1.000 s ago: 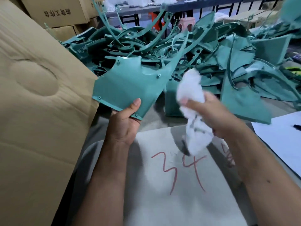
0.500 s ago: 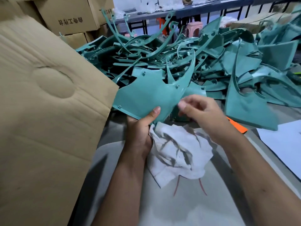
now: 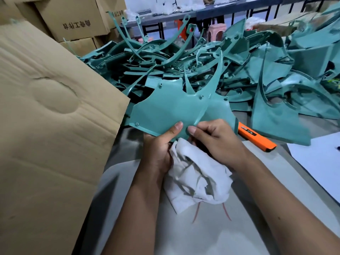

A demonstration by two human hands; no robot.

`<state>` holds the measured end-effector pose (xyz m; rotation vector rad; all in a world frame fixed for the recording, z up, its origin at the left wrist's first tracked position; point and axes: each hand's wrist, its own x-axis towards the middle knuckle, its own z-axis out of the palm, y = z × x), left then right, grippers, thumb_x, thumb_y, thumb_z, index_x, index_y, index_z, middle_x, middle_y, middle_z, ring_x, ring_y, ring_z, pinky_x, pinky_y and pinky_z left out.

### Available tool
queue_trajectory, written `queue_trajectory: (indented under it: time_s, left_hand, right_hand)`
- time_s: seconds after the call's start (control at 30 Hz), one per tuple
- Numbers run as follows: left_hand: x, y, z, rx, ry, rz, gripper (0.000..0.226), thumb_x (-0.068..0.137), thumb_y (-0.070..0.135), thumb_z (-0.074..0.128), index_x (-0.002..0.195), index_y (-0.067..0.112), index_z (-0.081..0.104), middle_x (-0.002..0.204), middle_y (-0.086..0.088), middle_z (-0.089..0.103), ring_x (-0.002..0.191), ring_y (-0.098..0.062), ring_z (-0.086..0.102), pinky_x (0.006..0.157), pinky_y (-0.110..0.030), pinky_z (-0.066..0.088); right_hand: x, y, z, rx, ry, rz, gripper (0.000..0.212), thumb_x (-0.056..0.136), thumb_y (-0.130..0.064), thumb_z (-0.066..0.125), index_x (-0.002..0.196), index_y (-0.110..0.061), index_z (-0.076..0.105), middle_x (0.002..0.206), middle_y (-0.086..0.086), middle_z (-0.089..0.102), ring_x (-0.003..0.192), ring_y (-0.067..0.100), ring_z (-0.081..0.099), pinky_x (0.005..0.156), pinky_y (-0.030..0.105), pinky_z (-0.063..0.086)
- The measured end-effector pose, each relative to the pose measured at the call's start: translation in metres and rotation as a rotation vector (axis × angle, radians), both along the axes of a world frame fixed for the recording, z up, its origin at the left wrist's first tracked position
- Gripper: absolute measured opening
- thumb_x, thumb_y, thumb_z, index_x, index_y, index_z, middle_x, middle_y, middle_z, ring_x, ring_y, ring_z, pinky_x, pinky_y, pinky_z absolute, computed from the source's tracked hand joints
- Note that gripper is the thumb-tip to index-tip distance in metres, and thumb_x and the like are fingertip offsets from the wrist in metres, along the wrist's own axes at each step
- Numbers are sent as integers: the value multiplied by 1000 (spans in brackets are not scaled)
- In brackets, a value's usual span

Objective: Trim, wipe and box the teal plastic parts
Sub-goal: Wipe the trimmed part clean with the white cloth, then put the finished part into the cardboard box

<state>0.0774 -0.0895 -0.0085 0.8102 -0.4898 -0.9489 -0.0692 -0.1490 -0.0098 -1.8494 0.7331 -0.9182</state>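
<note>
Directly ahead of you in the head view, both hands meet on one teal part, a flat panel with a thin curved arm rising up and away from you toward the pile of teal parts. Your left hand grips the panel's near edge, thumb pressed flat on the upper face and fingers curled beneath. Your right hand pinches the same near edge just beside the left thumb, at the foot of the curved arm, with its fingers curled in. Neither hand holds a tool.

The white cloth lies bunched on the grey work surface, directly below the hands and touching the left wrist. The orange knife lies to the right, near your right hand and partly under the panel's right corner. The cardboard box stands at your left, its flap just beside the panel's left tip.

The relation that governs the coming move: the panel's long axis runs left to right across your body, and the box is on the left-hand side. Judged from this, boxing calls for a leftward carry led by the left hand.

Note the limits of this view. The box interior is hidden behind its flap. The panel's underside and the left fingers are out of sight. Whether trimming is complete cannot be determined.
</note>
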Motion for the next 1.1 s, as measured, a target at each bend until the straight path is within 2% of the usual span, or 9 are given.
queue_trajectory:
  time_s: [0.13, 0.23, 0.33, 0.5, 0.63, 0.73, 0.83, 0.97, 1.1]
  left_hand:
    - [-1, 1, 2, -39, 20, -34, 59, 73, -8, 76, 129, 2, 60, 122, -22, 71, 109, -45, 69, 82, -54, 59]
    - [-1, 1, 1, -71, 34, -36, 56, 72, -9, 76, 125, 4, 64, 123, -24, 70, 113, -49, 66, 89, -61, 56]
    - [-4, 1, 1, -104, 52, -54, 53, 73, -13, 73, 122, 7, 65, 122, -23, 70, 110, -45, 68, 84, -56, 58]
    - [14, 2, 3, -82, 9, 81, 64, 66, -14, 79, 123, 9, 63, 123, -14, 72, 114, -34, 69, 94, -48, 58]
    - [17, 5, 3, -78, 6, 72, 59, 65, -8, 76, 119, 12, 66, 123, -13, 73, 117, -35, 67, 104, -54, 52]
    - [9, 5, 5, -85, -3, 68, 67, 62, -6, 77, 127, 2, 62, 128, -20, 69, 122, -42, 63, 106, -62, 48]
    - [6, 6, 4, -80, -3, 66, 67, 68, -10, 75, 132, -2, 58, 132, -24, 65, 124, -47, 60, 106, -66, 45]
    - [0, 9, 5, -64, -66, -10, 54, 79, -21, 68, 129, 2, 61, 129, -23, 67, 122, -45, 62, 104, -60, 49]
    - [-19, 1, 25, 196, -57, -27, 46, 77, -18, 75, 114, 9, 70, 112, -15, 76, 105, -36, 73, 93, -57, 58]
  right_hand:
    - [-2, -1, 0, -10, -22, 10, 43, 105, -33, 60, 74, -8, 74, 67, 18, 68, 58, 37, 62, 57, 46, 48]
    - [-2, -2, -1, -8, -33, 24, 46, 104, -36, 57, 74, -5, 73, 64, 15, 67, 56, 26, 56, 55, 40, 44]
    - [-2, -1, -3, -102, 4, 15, 46, 107, -31, 56, 70, -7, 68, 58, -2, 61, 54, 10, 51, 54, 28, 40]
    - [-13, -7, 2, -27, -277, -218, 49, 111, -26, 47, 69, -9, 65, 54, 8, 58, 46, 13, 46, 45, 22, 35]
    - [-12, -10, -1, -57, -211, -316, 61, 112, -30, 44, 57, -6, 57, 47, 4, 52, 43, 8, 41, 46, 18, 32]
    - [2, -5, -1, 5, -205, -171, 25, 105, -13, 60, 83, -16, 71, 68, -6, 66, 62, 5, 58, 59, 15, 45]
    - [6, -3, -2, 100, -298, 1, 8, 102, -10, 64, 103, -10, 72, 89, 3, 71, 83, 21, 65, 72, 31, 52]
    - [4, -1, 1, 271, -456, -1, 33, 100, -38, 65, 82, -11, 67, 65, 8, 55, 58, 26, 49, 47, 27, 38]
    - [4, -6, 2, 338, -476, -218, 32, 96, -39, 69, 74, -16, 67, 54, 12, 54, 41, 20, 44, 40, 22, 35]
